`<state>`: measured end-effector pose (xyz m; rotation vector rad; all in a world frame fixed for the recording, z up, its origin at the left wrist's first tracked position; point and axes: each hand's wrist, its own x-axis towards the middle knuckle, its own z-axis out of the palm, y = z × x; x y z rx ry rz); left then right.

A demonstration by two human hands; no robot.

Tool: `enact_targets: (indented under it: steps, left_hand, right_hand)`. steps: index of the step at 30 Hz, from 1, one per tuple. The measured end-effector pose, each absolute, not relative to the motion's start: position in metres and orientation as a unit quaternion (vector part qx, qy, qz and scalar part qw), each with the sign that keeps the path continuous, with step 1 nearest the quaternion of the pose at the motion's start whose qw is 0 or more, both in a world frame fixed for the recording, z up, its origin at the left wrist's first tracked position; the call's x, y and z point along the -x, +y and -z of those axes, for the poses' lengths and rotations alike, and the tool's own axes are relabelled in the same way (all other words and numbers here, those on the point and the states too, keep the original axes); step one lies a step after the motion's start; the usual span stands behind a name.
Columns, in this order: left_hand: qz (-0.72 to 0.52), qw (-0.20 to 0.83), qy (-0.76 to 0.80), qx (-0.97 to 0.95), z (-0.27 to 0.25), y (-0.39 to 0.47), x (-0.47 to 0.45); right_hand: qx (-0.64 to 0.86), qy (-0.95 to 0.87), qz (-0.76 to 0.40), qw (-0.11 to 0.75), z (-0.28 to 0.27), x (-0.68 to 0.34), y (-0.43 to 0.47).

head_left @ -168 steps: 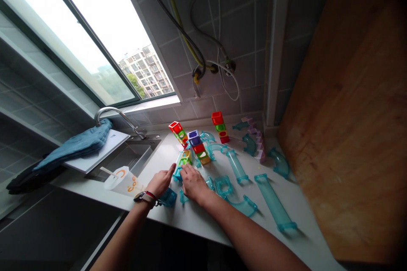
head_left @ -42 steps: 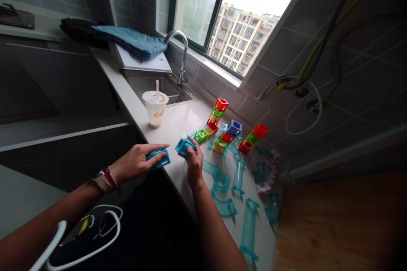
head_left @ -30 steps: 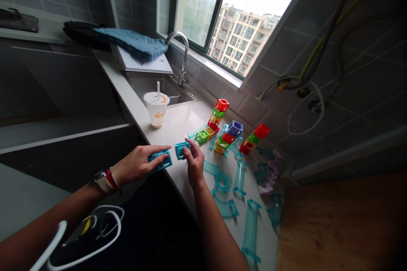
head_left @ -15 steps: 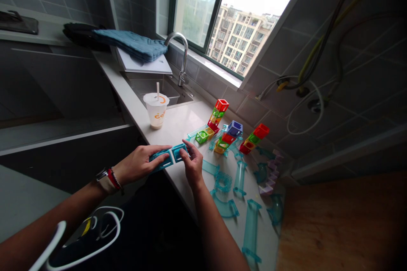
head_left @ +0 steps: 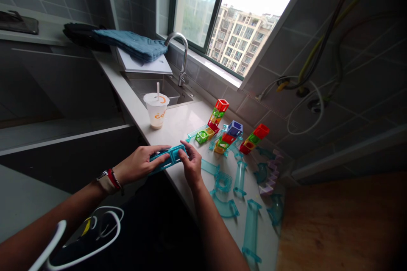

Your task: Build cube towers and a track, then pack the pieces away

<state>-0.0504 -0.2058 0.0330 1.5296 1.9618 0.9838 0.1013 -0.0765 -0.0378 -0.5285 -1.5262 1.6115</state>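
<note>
Over the counter's front edge, my left hand [head_left: 138, 164] grips one end of a row of teal hollow cube blocks [head_left: 172, 157]. My right hand [head_left: 192, 165] pinches the cube at the other end, thumb on the near face and fingers behind. The cubes meet end to end with no gap visible; my left fingers hide part of the row. Behind them on the counter stand a red, green and yellow block tower [head_left: 218, 112], a tower with a blue top block [head_left: 234, 128], and a leaning red and green stack [head_left: 255, 139].
Several clear teal track pieces [head_left: 250, 224] lie on the counter's right part, near a lilac zigzag piece [head_left: 271, 173]. A lidded drink cup with a straw [head_left: 156, 110] stands beside the sink [head_left: 136, 82]. White cable loops [head_left: 114, 237] hang at lower left.
The gap between the teal cubes has closed: my right hand has moved slightly left and brought its cube against the one in my left hand.
</note>
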Motion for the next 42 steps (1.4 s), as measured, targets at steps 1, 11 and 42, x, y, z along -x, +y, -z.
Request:
enact_targets:
  steps: [1, 11, 42]
  left_hand:
    - [-0.364, 0.238, 0.713, -0.55, -0.032, -0.206, 0.05]
    - [-0.454, 0.396, 0.658, -0.452, -0.034, -0.202, 0.047]
    - [-0.553, 0.43, 0.61, -0.371, -0.024, -0.192, 0.04]
  right_hand:
    - [0.207, -0.607, -0.643, 0.418, 0.038, -0.101, -0.076]
    - [0.177, -0.598, -0.679, 0.387, 0.034, -0.1, -0.082]
    - [0.162, -0.57, -0.716, 0.368, 0.044, -0.095, -0.082]
